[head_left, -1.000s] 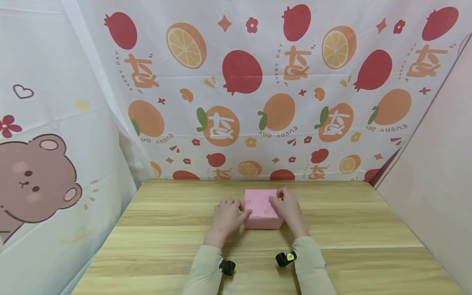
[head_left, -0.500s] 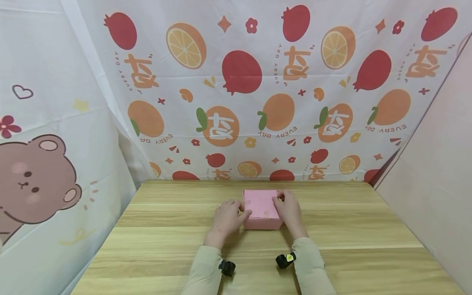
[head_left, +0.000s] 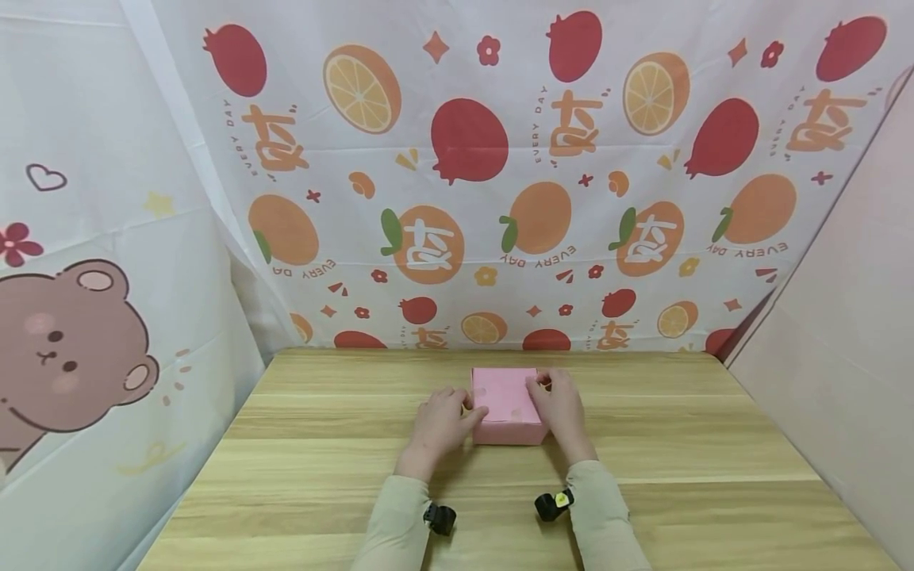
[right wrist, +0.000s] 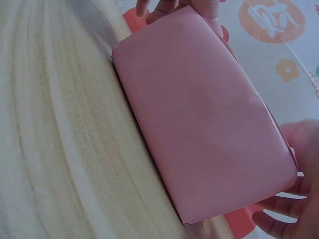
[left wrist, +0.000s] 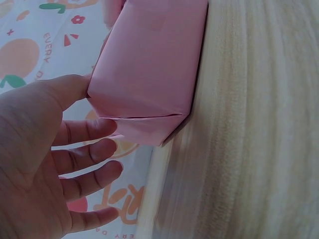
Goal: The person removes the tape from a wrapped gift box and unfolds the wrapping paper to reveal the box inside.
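Note:
A closed pink cardboard box [head_left: 505,432] sits on the table, with small pieces of tape on its lid. My left hand [head_left: 439,422] holds its left end, thumb on the top edge and forefinger at the folded side flap. In the left wrist view, the other fingers of this left hand [left wrist: 30,129] spread beside that end. At the right end, my right hand [head_left: 560,403] pinches the top edge between thumb and fingers. The right wrist view shows the box's plain front face [right wrist: 199,114], with the right hand [right wrist: 306,184] partly cut off at the lower right.
The wooden table [head_left: 321,476] carries the box near its back edge. Behind it hangs a fruit-print cloth [head_left: 464,230]. A bear-print cloth [head_left: 178,317] is on the left, and a pale wall [head_left: 842,317] on the right. Black cameras [head_left: 439,519] are strapped to both wrists.
The right thumb has shifted slightly to the right, toward the box's right edge. The left hand and the box stay where they were.

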`<state>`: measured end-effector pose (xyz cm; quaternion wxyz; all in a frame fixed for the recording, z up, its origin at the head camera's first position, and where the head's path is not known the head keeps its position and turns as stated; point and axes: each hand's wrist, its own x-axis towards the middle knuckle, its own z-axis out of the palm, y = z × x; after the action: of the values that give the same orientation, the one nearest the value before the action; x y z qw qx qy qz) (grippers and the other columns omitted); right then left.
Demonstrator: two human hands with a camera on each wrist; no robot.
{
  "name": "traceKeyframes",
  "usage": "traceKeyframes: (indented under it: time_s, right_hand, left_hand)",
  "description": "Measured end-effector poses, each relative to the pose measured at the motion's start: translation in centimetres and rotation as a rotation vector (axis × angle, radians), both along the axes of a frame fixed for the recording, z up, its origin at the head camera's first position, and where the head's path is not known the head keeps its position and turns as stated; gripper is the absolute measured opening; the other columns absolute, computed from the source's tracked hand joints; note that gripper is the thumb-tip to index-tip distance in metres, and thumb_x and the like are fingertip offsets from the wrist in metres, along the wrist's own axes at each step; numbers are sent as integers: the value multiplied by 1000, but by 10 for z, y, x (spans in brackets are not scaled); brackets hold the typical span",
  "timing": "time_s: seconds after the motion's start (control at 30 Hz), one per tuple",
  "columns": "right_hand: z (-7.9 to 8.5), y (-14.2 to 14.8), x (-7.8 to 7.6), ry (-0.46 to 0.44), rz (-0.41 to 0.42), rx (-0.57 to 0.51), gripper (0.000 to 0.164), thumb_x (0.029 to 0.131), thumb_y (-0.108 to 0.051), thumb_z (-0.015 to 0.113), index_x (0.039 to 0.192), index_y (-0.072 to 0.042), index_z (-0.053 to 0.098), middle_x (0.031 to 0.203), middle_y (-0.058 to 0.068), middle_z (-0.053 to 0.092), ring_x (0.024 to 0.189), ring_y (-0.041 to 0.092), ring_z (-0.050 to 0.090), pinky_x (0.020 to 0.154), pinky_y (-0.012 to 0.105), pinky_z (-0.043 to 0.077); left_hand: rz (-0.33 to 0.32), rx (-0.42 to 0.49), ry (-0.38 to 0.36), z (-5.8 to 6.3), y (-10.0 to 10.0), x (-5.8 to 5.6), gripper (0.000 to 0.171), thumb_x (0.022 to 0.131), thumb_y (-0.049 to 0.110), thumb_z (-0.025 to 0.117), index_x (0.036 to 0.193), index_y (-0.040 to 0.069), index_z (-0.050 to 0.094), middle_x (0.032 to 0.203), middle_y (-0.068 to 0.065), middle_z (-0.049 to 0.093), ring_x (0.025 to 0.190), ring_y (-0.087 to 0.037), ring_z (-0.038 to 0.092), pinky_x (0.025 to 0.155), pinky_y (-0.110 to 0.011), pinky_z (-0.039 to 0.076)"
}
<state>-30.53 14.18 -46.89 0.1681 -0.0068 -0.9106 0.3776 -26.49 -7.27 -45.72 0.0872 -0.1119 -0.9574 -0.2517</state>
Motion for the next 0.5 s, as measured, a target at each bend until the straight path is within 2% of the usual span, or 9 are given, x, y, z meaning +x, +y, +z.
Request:
traceKeyframes:
  time_s: [0.17, 0.33, 0.5]
  right_hand:
    - [-1, -1, -2, -8, 24, 17, 21, 89, -30, 69, 88, -11, 59, 99, 10, 59, 90, 24, 56, 76, 39, 49]
    - [-2, -2, -2, 41, 38, 16, 15, 91, -20, 67, 83, -10, 59, 102, 12, 60, 96, 27, 58, 85, 44, 51]
    - [-3, -2, -2, 88, 48, 19, 14, 90, -16, 66, 81, -8, 60, 100, 14, 60, 94, 28, 58, 85, 45, 51]
  left_hand:
    - [0, 11, -11, -1, 0, -1, 32, 90, 49, 63, 83, 19, 58, 77, 4, 51, 72, -13, 46, 64, -29, 37]
    - [-1, 18, -10, -1, 0, -1, 32, 90, 49, 63, 82, 20, 57, 76, 4, 52, 71, -12, 46, 63, -28, 36]
    - [-8, 27, -10, 0, -1, -1, 31, 91, 47, 64, 83, 18, 58, 76, 4, 52, 69, -12, 47, 61, -28, 36]
